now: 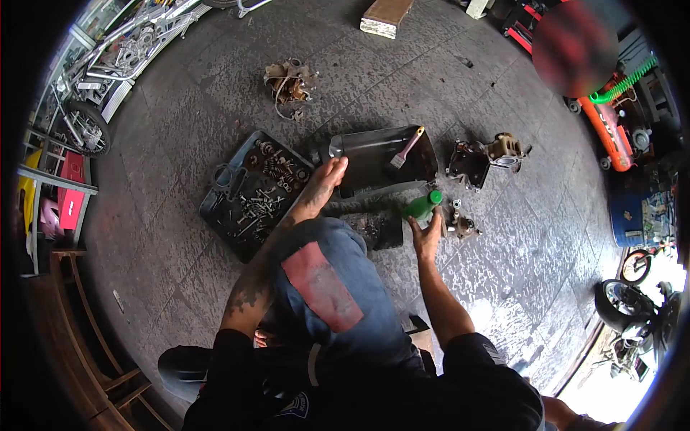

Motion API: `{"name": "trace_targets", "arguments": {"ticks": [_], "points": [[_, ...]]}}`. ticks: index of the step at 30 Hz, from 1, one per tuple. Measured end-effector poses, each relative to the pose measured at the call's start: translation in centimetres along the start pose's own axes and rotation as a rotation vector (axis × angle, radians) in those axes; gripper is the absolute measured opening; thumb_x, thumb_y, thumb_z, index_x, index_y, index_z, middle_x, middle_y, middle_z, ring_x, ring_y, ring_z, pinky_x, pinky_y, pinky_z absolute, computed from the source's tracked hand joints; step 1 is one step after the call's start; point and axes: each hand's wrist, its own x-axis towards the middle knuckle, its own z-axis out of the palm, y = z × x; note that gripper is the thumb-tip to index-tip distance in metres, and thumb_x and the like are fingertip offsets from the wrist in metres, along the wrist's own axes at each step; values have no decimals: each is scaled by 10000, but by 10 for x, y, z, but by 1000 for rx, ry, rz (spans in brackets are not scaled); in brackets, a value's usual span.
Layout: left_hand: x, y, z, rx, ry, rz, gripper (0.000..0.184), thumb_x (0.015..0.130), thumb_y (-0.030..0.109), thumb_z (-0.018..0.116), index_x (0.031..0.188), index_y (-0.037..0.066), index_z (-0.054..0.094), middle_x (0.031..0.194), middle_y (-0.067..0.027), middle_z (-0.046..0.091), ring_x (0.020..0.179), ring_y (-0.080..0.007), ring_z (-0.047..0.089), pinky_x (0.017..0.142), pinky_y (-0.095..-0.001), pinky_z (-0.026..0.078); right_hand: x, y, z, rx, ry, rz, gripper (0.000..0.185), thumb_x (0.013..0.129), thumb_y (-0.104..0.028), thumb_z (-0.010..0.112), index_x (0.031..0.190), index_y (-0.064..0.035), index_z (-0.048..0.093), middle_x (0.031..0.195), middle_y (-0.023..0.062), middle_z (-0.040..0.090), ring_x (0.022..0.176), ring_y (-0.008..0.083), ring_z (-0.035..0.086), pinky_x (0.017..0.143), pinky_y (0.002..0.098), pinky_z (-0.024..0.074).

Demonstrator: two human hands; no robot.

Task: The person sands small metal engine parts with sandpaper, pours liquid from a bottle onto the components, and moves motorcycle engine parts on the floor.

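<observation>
My left hand (325,188) is at the left edge of a black rectangular tub (388,188); its fingers are together and seem closed on the rim, though their tips are partly hidden. A whitish, translucent patch shows at the tub's corner just beyond them. Inside the tub a paintbrush (408,148) with a yellow-tipped handle leans on the far right wall. My right hand (429,235) is wrapped around a green bottle (421,205) with a green cap, held by the tub's near right corner. Left of the tub, a dark tray (228,228) holds bolts, springs and other metal parts.
Engine casings (471,164) and a small metal part (463,228) lie to the right. A brownish engine part (290,85) sits farther off. Beyond are a wooden block (387,17), a red cylinder (607,133), a motorcycle (632,309) and a wooden rack (68,323).
</observation>
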Motion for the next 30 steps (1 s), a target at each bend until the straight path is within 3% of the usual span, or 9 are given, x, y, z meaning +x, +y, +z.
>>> {"name": "trace_targets", "arguments": {"ticks": [2, 4, 8, 11, 13, 16, 22, 27, 30], "points": [[16, -13, -4, -223, -88, -17, 244, 1007, 317, 517, 914, 94, 551, 844, 38, 491, 740, -106, 432, 725, -240, 361, 14, -12, -15, 66, -58, -49, 702, 796, -181, 805, 1358, 15, 434, 1316, 265, 540, 1246, 399, 520, 1053, 432, 412], [26, -12, -1, -42, -174, 185, 297, 1049, 350, 420, 1020, 76, 532, 935, 14, 475, 862, -108, 431, 871, -259, 361, 28, -7, -28, 222, -118, -110, 746, 792, -122, 802, 1383, 16, 368, 1281, 266, 559, 1224, 359, 552, 1034, 414, 434], [38, -3, 11, 56, -163, 265, 277, 1059, 291, 447, 1096, 41, 559, 1005, -2, 539, 980, -110, 487, 971, -279, 378, 58, -58, -79, 378, -258, -143, 771, 784, -95, 804, 1390, -15, 335, 1243, 202, 570, 1128, 293, 604, 976, 412, 490], [45, -2, 18, 228, -78, 379, 174, 1030, 176, 514, 1089, 34, 594, 1002, -13, 580, 891, -109, 523, 856, -256, 433, 86, -110, -117, -79, -339, -323, 676, 732, -180, 836, 1306, -66, 498, 1154, 170, 622, 1010, 344, 657, 875, 430, 551], [54, -7, 16, 309, -50, 397, 153, 1012, 131, 538, 1117, 43, 607, 1034, -25, 610, 900, -107, 554, 792, -262, 459, 96, -131, -130, -255, -397, -309, 691, 703, -195, 845, 1302, -86, 518, 1153, 186, 631, 1009, 379, 659, 855, 447, 555], [58, -8, 17, 456, -22, 403, 197, 1021, 181, 544, 1149, 45, 605, 1079, -13, 620, 980, -84, 545, 879, -268, 444, 113, -162, -146, -364, -592, -246, 682, 686, -203, 849, 1286, -92, 544, 1151, 174, 643, 1030, 378, 656, 842, 459, 557], [71, -34, 18, 332, 5, 346, 197, 997, 150, 591, 1166, 51, 616, 1033, 3, 644, 927, -71, 574, 848, -254, 461, 122, -181, -150, -518, -602, -406, 696, 701, -256, 839, 1321, -140, 543, 1142, 109, 651, 1020, 345, 662, 844, 449, 550], [72, -44, 19, 401, 4, 249, 231, 988, 138, 603, 1196, 39, 613, 1119, -33, 659, 1046, -102, 605, 923, -266, 474, 125, -191, -147, -636, -622, -414, 697, 716, -289, 832, 1336, -156, 541, 1112, 92, 651, 1004, 323, 669, 842, 434, 547], [74, -55, 25, 324, 47, 315, 185, 954, 90, 618, 1134, 51, 641, 1037, -40, 703, 935, -107, 622, 809, -273, 486, 127, -196, -144, -697, -633, -420, 697, 720, -300, 835, 1336, -155, 542, 1116, 87, 650, 1006, 312, 670, 845, 425, 545]]}}
